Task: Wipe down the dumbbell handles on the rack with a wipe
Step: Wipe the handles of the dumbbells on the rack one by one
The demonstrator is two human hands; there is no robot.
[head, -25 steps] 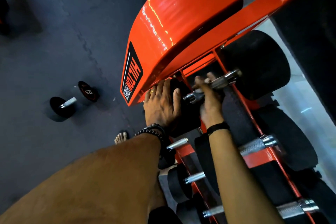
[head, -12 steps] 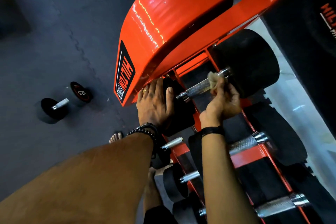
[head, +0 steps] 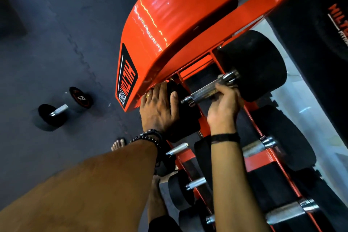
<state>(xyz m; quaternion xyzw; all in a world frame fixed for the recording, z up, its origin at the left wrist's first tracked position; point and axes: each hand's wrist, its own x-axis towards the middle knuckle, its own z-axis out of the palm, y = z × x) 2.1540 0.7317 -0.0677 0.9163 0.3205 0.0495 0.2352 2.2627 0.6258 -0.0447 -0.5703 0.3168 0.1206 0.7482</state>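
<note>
Knurled steel handle (head: 206,91) of the top dumbbell on the orange rack (head: 188,24), running between two black rubber heads, the larger far head (head: 258,66) up at the right. Right hand (head: 224,107) curled around that handle from below, fingers wrapped up over the bar near the far head; wipe hidden in the grip, cannot tell whether held there. Left hand (head: 160,111) laid flat, fingers straight and together, pressed on the near rubber head (head: 185,111) just under the rack's orange panel, holding nothing. Beaded bracelets at the left wrist, a dark band at the right. Lower down on the rack, more dumbbells with bare steel handles (head: 258,147), untouched by either hand. Well apart on the dark rubber floor (head: 47,34) to the left, a small loose dumbbell (head: 64,108) lying on its side, number printed on one end.
</note>
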